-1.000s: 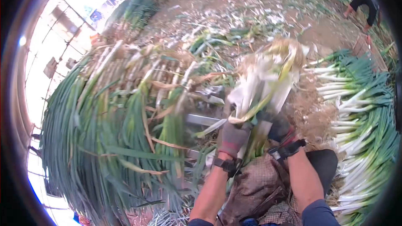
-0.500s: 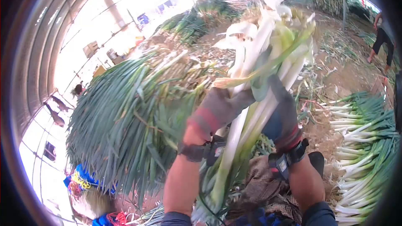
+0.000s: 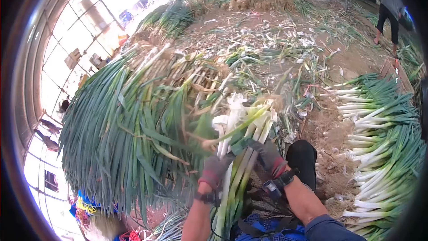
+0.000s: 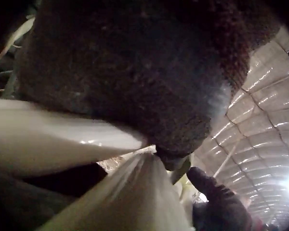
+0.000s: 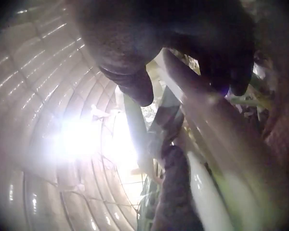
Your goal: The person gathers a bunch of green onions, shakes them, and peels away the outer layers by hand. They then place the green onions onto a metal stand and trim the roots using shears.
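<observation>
A bunch of green onions (image 3: pixel 243 163) stands upright in front of the body, white ends up, with loose pale peels at the top. The gloved left hand (image 3: pixel 215 169) grips its left side, and in the left wrist view that glove (image 4: pixel 130 72) curls over white stalks (image 4: pixel 135 197). On the right side the gloved right hand (image 3: pixel 269 157) has its fingers round the stalks; in the right wrist view its thumb and fingers (image 5: pixel 135 86) lie either side of a stalk (image 5: pixel 221 130). A yellowish leaf (image 3: pixel 249 122) slants across the bunch.
A large heap of untrimmed onions (image 3: pixel 111 129) lies at the left. Rows of white-stemmed onions (image 3: pixel 379 151) lie along the right. Peels and leaves litter the soil (image 3: pixel 214 20) ahead. A person (image 3: pixel 388 13) stands at the far right; a dark knee (image 3: pixel 301 160) is beside the right hand.
Since half a second ago, the hands and the bunch have moved down and toward the body, after rising before that. The head view has shifted too. Both hands still hold the bunch.
</observation>
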Demonstrator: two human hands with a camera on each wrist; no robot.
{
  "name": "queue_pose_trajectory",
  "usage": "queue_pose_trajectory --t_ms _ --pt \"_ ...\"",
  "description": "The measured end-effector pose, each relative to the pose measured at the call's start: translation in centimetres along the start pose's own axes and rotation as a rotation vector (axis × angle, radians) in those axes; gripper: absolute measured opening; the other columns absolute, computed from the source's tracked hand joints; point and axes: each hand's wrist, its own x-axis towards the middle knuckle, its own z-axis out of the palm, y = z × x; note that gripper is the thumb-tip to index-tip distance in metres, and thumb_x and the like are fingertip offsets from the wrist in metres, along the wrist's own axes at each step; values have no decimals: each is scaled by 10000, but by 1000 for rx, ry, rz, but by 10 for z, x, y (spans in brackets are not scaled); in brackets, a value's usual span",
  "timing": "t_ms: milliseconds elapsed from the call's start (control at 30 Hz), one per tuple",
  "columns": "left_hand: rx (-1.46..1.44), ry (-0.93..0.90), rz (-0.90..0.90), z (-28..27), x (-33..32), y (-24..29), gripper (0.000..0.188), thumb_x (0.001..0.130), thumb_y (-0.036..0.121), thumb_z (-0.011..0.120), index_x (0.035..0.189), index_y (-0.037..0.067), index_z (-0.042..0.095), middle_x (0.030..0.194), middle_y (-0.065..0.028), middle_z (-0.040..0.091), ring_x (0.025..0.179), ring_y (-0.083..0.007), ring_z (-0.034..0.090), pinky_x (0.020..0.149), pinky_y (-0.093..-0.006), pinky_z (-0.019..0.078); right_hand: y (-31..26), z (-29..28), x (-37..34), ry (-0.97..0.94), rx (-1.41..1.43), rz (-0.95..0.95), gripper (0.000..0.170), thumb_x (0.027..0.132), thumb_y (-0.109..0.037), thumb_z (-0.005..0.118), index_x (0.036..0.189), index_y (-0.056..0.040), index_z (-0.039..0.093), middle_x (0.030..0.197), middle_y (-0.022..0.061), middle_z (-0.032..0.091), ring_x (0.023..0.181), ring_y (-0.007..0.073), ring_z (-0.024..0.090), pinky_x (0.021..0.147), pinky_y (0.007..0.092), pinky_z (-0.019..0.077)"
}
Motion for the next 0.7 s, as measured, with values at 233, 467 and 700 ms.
queue_pose_trajectory --t_ms 233,467,700 --pt "-225 221 334 19 17 -17 579 900 285 826 1316 -54 609 1139 -146 728 1014 -182 684 932 -335 525 4 -34 34 114 -126 83 338 965 -189 741 1267 -68 648 1080 68 723 884 171 725 718 331 627" --pt "-303 190 139 6 6 2 338 993 242 723 1177 -41 717 946 -28 735 862 -91 615 817 -280 527 -13 -12 20 55 -301 47 319 980 -164 714 1249 -11 637 1100 89 734 943 190 714 818 339 585" --pt "-211 -106 288 5 3 15 887 890 490 800 1464 -70 421 1185 -195 674 1086 -256 655 940 -385 521 -22 -16 38 -113 -598 -74 437 982 -375 708 1191 7 668 1028 143 747 919 215 692 844 383 547"
